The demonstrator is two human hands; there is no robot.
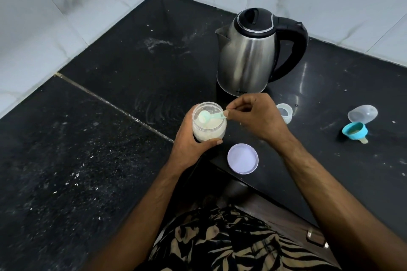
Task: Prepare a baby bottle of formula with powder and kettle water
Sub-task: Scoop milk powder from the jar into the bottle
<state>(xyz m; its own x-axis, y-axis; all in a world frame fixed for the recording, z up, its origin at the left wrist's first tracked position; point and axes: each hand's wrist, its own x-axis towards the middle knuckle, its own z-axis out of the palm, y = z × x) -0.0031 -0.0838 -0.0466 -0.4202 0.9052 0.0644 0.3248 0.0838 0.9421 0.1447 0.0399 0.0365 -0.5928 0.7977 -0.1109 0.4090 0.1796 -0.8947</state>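
Note:
My left hand (pixel 190 138) grips a clear jar of white formula powder (pixel 209 126), open at the top, just above the black counter. My right hand (pixel 253 116) pinches the handle of a pale green scoop (pixel 208 116) whose bowl sits in the jar's mouth over the powder. The jar's round white lid (pixel 242 158) lies flat on the counter in front of the jar. A steel kettle (pixel 251 55) with black lid and handle stands behind my hands. The open baby bottle (pixel 284 113) stands right of my right hand, partly hidden by it.
At the right lie the bottle's clear cap (pixel 363 113) and its blue collar with teat (pixel 355 131). Marble-tiled walls meet in a corner behind the black counter (pixel 88 138). White powder dusts the counter left of the kettle. The counter edge runs diagonally below the lid.

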